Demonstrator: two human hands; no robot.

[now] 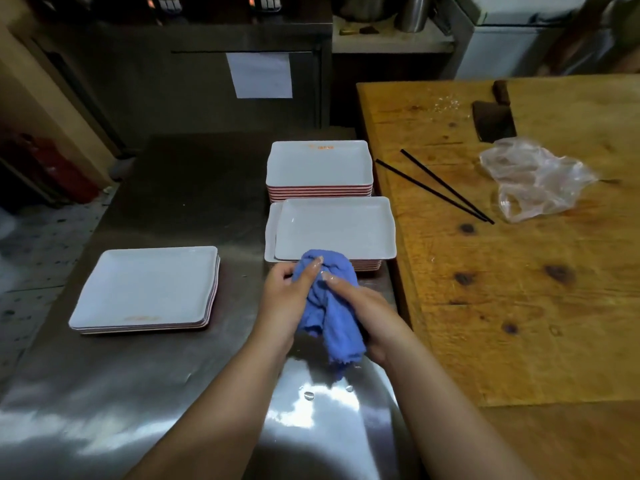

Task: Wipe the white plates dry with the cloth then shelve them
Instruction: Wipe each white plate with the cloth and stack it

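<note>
To your right stands a thick knotted wooden chopping table (519,289), butted against the stainless-steel counter (156,375). Near its far edge you have a dark cleaver (493,121), with a crumpled clear plastic bag (533,181) just beside it. Two thin black chopsticks (436,187) lie slantwise by its left edge, close to the bag.

A steel counter (180,209) bears three stacks of white plates (145,289), beside a wooden table (519,306).

Bunched blue cloth (329,299); stacked white plates (320,166)
</note>
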